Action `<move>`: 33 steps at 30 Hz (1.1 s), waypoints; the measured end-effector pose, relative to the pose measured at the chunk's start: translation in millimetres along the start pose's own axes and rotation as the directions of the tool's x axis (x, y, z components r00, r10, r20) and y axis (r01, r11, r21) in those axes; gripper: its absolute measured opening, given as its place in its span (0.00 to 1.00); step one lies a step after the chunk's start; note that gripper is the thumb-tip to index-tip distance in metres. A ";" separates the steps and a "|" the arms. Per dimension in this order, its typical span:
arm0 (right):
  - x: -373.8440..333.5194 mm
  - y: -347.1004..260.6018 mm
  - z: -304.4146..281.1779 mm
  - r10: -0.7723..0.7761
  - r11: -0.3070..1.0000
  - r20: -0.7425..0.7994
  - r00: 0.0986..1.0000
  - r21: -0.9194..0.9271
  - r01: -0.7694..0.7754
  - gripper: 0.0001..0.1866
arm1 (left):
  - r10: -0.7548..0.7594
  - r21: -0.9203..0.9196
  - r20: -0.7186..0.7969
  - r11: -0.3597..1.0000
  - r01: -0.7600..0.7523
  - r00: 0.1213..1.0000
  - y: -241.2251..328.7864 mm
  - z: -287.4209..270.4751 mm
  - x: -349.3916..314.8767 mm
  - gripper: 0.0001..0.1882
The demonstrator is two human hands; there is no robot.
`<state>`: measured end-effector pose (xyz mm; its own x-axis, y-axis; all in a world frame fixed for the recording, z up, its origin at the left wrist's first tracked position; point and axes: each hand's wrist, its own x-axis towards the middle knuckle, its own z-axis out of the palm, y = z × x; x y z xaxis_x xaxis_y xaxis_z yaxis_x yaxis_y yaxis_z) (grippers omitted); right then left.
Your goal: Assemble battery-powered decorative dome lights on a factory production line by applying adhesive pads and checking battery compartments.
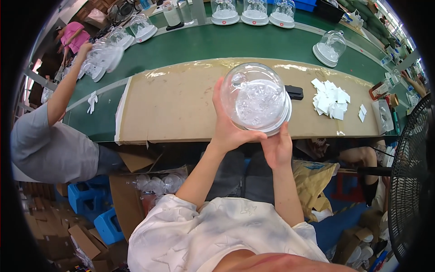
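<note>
Both my hands hold a clear dome point(253, 93) with a white round base, tilted so that its top faces me. White and clear decoration shows inside it. My left hand point(226, 124) wraps around the dome's left side, its thumb lying along the lower edge. From below, my right hand point(277, 145) grips the base at the lower right, fingers against the rim. Just behind the base, a small black block point(294, 92) lies on the cardboard sheet point(176, 104). To its right is a loose pile of white square pieces point(331, 99).
Several finished-looking domes stand along the green table point(190, 45), one of them point(330, 49) at the right. A co-worker's arm point(68, 86) reaches toward domes at the left. A white glove point(92, 102) lies nearby. A black fan point(411, 181) stands at the right, and an open carton point(127, 199) is below left.
</note>
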<state>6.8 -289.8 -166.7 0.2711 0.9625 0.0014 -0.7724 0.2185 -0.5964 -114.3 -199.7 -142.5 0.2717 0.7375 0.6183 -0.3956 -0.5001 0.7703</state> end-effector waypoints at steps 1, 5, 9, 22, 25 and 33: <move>0.6 1.5 -1.3 -0.003 1.000 0.002 1.000 -0.002 0.003 0.31 | -0.052 -0.044 -0.037 0.998 0.051 0.998 -0.1 2.6 0.4 0.75; 4.0 10.3 -15.3 0.038 0.999 -0.083 0.996 0.042 -0.034 0.25 | -0.075 0.070 -0.049 0.994 0.078 0.996 -2.5 2.7 -0.7 0.73; 6.7 13.0 -28.2 0.086 0.996 -0.076 0.993 0.007 -0.086 0.22 | -0.030 0.079 -0.049 0.996 0.034 0.998 -10.6 -3.0 -2.5 0.72; 45.8 -68.9 35.3 0.223 0.525 0.272 0.936 -0.842 0.119 0.32 | -0.080 0.209 -0.091 0.973 0.098 0.993 5.5 -47.0 11.6 0.68; 38.1 -157.0 135.6 0.716 -0.018 0.119 0.688 -0.982 0.188 0.28 | -0.104 0.201 -0.112 0.972 0.125 0.988 19.7 -58.9 14.7 0.69; 59.6 -68.7 124.6 -0.161 0.290 0.455 0.876 -0.826 0.483 0.27 | -0.169 0.286 -0.062 0.941 0.180 0.984 26.5 -60.0 1.9 0.70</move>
<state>4.4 -227.4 -25.6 0.1008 0.8808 0.4627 0.3814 0.3954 -0.8356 -176.9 -184.4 -130.3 0.2802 0.8381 0.4681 -0.0721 -0.4679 0.8809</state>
